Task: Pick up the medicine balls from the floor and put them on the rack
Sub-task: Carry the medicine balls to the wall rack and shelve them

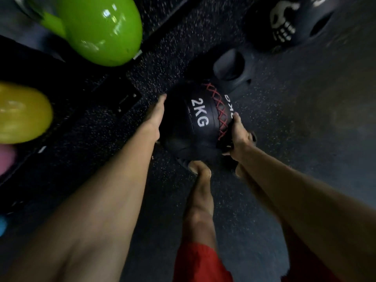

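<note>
Clamping the 2KG medicine ball from both sides, left hand flat, right hand curled round its edge, the person steadies it low over the floor beside the rack.

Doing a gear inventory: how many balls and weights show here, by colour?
Black: 3 (2KG ball, skull weight, dark weight)
Green weight: 1
Yellow weight: 1
Pink sliver: 1
Blue sliver: 1
Total: 7
</note>
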Motion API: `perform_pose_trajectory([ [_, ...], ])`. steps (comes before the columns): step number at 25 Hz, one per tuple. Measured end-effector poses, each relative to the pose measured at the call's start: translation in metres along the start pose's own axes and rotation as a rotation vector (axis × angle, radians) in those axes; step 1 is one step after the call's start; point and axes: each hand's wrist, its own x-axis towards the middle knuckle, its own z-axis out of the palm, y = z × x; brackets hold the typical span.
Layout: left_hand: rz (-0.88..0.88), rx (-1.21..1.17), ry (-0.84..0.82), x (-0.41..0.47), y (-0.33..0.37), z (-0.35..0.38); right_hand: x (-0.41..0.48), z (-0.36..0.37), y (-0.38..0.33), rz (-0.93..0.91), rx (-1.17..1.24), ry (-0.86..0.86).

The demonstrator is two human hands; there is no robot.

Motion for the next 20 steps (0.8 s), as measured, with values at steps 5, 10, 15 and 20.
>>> perform_pose_trajectory([
  [5,0.081,-0.134,0.043,-0.131,0.007,-0.028,-0.124,-0.013,-0.034,-0.227,-0.078,-0.035],
  [10,0.224,-0.256,0.189,-0.174,-0.008,-0.076,-0.252,-0.037,-0.053,-0.367,-0.123,-0.155],
  [15,0.393,-0.349,0.261,-0.311,0.001,-0.072,-0.345,-0.070,-0.070,-0.514,-0.170,-0.249],
  [20,0.572,-0.494,0.333,-0.421,0.001,-0.072,-0.429,-0.088,-0.100,-0.742,-0.215,-0.299],
])
